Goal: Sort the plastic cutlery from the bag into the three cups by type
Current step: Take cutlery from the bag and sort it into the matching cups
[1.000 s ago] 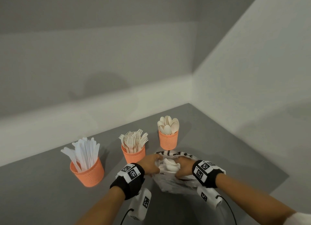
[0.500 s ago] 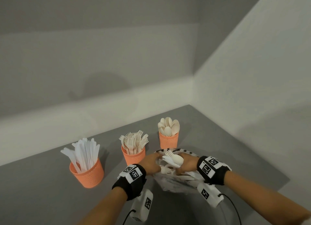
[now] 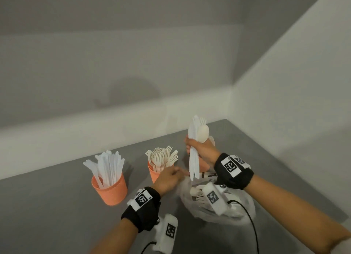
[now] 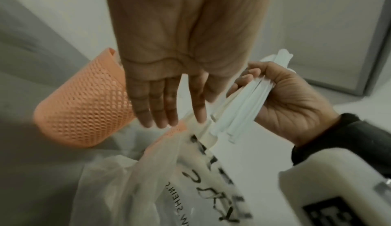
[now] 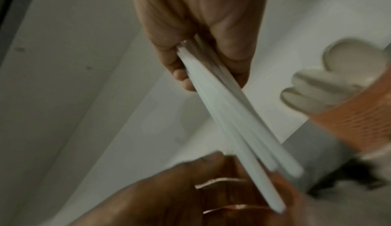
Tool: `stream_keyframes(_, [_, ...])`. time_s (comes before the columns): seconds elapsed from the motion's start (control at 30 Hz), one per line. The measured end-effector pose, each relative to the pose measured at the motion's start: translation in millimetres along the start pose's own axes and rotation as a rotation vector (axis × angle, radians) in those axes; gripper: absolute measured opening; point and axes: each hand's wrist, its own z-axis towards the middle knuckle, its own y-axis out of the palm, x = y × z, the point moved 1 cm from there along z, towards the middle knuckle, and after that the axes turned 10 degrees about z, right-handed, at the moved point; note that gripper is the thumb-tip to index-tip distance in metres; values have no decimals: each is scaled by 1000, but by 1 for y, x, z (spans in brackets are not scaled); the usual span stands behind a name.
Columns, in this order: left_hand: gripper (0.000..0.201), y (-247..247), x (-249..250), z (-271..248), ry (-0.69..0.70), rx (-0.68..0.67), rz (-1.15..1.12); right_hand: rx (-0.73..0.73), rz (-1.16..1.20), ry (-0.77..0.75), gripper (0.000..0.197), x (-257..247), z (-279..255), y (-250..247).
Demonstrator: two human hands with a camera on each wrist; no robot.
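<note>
Gripping a mixed bundle of cutlery (image 3: 195, 149) upright in the right hand (image 3: 202, 151), fingers curled tight round the handles, above the plastic bag (image 3: 237, 206).

Showing a spoon bowl and fork tines at the top of the bundle, handle ends hanging down toward the bag's mouth. Reaching in from 8 o'clock with the left hand (image 3: 167, 179), fingers straight and together, holding nothing, tips just beside the lower handle ends; touching or not, cannot tell. Standing on the grey table (image 3: 57, 206): knife cup (image 3: 111, 189) at 9 o'clock of the bag, fork cup (image 3: 155, 173) at 11 o'clock just behind the left hand, spoon cup (image 5: 359, 111) beyond the right hand, mostly hidden in the head view. Lying inside the bag, a few more pieces.
</note>
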Motion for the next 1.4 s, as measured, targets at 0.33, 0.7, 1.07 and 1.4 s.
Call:
stream_keyframes(0.33, [51,-27,-20,-28,-359,158,-1211,30,91,-43,20,33,7,84])
stream_keyframes(0.7, [54,-43,-20,-33,-172,243,-869,147,-81,-48,10,77,7,96])
stream_keyframes(1.07, [25,-56,0,-17,-57,619,-451,-228,-455,-146,39,94,-4,95])
stream_keyframes(1.4, [42,-68,-7,-13,-110,366,-570,-328,-172,218,66,89,5,97])
